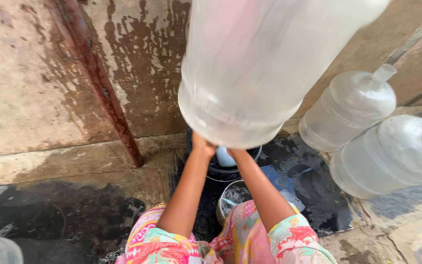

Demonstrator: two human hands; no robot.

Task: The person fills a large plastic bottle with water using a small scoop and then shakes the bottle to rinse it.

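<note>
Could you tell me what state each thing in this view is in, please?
Large jug: lifted off the ground, tilted, blurred, held from below by both hands.
Left hand: pressed under the jug.
Right hand: mostly hidden beneath the jug.
Two jugs: lying tilted on their sides at the right.
Black bucket: standing under the lifted jug.
Metal pot: upright, contents unclear.
Ground: wet in patches.

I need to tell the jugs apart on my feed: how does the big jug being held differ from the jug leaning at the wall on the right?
The held jug is up off the ground, gripped from below by the left hand and right hand; the leaning jug rests tilted on the wet ground, untouched. The held jug is motion-blurred and its neck is out of view; the leaning jug is sharp, its capped neck pointing up to the right. Both are large, translucent, round water jugs.
</note>
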